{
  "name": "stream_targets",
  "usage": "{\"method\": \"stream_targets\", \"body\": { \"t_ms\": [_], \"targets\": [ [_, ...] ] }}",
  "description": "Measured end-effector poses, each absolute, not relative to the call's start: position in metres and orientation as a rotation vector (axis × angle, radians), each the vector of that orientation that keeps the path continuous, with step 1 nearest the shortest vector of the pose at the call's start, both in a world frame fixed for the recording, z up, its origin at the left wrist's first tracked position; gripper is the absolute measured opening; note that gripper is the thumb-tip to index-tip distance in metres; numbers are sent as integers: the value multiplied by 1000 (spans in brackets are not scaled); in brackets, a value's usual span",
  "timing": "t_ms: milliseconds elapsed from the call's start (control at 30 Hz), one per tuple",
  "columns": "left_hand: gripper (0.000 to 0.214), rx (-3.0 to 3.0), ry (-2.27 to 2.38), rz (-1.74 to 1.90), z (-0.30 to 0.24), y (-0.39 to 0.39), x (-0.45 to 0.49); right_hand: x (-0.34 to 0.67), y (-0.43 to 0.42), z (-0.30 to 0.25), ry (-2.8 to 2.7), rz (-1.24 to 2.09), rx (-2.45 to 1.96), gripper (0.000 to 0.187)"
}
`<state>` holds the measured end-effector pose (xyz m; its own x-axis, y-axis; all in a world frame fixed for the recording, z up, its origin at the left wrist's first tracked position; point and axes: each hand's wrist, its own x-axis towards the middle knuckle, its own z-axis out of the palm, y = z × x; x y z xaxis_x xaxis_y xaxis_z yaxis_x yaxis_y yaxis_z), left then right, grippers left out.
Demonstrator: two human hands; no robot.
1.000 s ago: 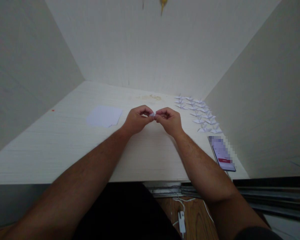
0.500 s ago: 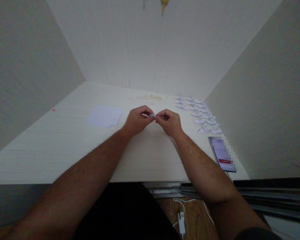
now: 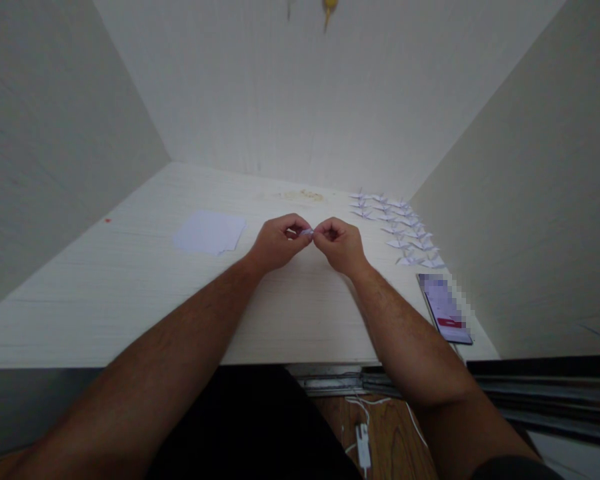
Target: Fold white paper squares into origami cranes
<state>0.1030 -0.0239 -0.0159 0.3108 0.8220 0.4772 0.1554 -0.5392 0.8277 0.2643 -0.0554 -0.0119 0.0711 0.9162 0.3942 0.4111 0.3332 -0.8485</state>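
Observation:
A small folded piece of white paper [image 3: 307,231] is pinched between my two hands above the middle of the table. My left hand [image 3: 280,240] grips it between thumb and forefinger. At its right end, the fingertips of my right hand [image 3: 339,241] close on the same paper. Most of the folded piece is covered by fingers, so its exact shape cannot be made out. To the right, several white folded paper cranes [image 3: 393,233] stand in rows. Left of my hands lies a stack of white paper sheets [image 3: 210,232].
A phone or tablet [image 3: 445,310] with a lit screen lies at the table's right edge. The white table [image 3: 300,313] is walled in at the back and both sides. Below its front edge, a white power strip [image 3: 363,445] and cables lie on the wooden floor.
Both hands have shifted very slightly to the right with the folded paper still pinched between them. Everything else stays put.

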Motion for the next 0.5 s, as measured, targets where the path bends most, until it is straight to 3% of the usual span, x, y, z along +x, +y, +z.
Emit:
{"method": "stream_targets", "body": {
  "t_ms": [500],
  "targets": [
    [12,1853,850,1196,-16,-23,103,265,-54,-11,-1558,636,-1283,17]
  ]
}}
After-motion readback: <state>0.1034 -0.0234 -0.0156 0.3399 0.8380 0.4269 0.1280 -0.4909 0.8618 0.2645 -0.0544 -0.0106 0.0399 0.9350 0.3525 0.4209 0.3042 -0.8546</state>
